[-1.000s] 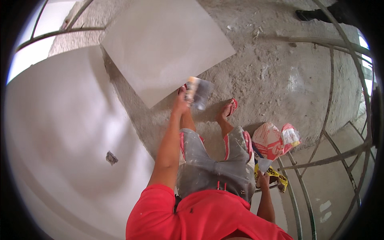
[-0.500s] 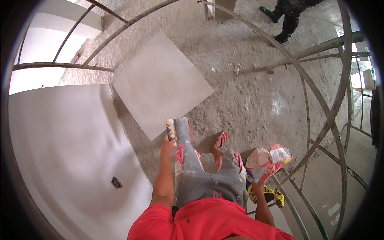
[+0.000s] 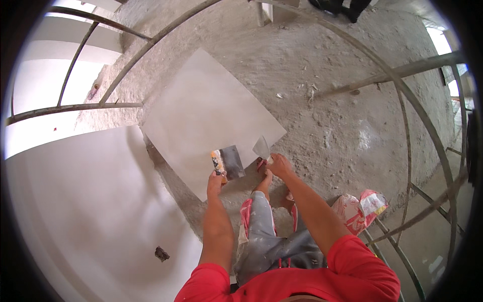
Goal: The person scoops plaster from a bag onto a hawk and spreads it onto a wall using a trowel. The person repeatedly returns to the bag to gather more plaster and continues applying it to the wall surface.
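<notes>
While left hand [image 3: 217,181] grips scraper [image 3: 232,163], right hand [image 3: 278,165] grips putty knife [image 3: 261,147];
pale board [image 3: 201,110] lies behind both.

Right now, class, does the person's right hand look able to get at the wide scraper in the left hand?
Probably yes: the right hand is near the wide scraper, and nothing seems to block the gap, though that hand holds a small scraper, which may hinder a second grasp.

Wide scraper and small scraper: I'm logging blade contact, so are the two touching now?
Apart. The head view shows a strip of pale panel between the wide scraper in the left hand and the small scraper in the right hand.
</notes>
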{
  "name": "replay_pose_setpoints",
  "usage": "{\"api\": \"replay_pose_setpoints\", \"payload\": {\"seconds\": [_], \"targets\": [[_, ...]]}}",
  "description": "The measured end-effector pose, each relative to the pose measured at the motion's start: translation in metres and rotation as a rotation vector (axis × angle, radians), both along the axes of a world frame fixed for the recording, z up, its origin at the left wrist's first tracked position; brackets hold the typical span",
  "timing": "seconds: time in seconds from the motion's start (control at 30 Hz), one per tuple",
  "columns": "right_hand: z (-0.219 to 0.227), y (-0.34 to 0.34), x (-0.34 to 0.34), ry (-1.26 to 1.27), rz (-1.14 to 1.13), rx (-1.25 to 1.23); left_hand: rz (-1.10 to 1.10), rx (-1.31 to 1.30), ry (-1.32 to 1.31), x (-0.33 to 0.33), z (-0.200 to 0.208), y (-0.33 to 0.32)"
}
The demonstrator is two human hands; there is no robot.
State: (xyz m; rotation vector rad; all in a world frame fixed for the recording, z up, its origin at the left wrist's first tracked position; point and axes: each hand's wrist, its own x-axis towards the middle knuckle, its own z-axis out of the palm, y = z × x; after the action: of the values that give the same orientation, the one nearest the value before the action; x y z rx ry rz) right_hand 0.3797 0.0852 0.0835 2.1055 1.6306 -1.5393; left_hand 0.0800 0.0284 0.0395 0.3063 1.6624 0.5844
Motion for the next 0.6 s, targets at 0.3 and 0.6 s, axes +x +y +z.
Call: {"api": "replay_pose_setpoints", "payload": {"seconds": [0.3, 0.6], "targets": [[-0.022, 0.025, -0.026, -0.011, 0.056, 0.155, -0.353, -0.134, 0.635, -0.029, -0.008, 0.014], [0.043, -0.086, 0.082, 0.031, -0.192, 0.154, -0.679, 0.269, 0.757, -0.008, 0.097, 0.059]]}}
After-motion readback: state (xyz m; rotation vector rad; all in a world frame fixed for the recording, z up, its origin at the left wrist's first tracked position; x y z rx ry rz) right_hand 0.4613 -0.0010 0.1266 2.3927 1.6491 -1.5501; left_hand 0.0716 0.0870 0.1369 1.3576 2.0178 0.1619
